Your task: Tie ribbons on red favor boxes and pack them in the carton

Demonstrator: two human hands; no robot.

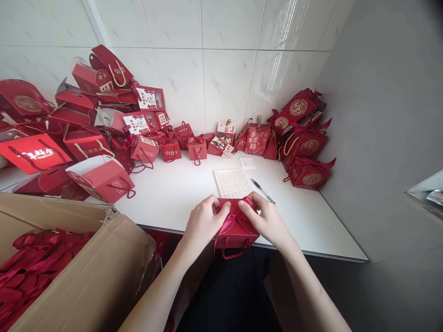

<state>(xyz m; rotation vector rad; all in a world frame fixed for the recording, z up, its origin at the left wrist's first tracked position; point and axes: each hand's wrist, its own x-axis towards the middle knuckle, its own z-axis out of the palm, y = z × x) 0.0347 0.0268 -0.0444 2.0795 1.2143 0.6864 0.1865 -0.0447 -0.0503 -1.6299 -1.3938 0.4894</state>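
A red gift box (238,230) with twisted rope handles sits at the table's front edge, partly overhanging it. A shiny red ribbon (230,221) lies across its top in a bow-like shape. My left hand (206,219) grips the ribbon at the box's left side, thumb pressed against the fingers. On the right side, my right hand (265,214) pinches the ribbon's other part between thumb and fingers. Just behind the box lie a handwritten sheet (233,183) and a black-and-clear pen (263,190).
Many red gift boxes (100,177) are heaped at the left of the white table (176,198). Further boxes (308,173) stack against the right wall. At the lower left, a cardboard carton (86,258) holds red ribbons (44,253). A tiled wall (228,78) rises behind.
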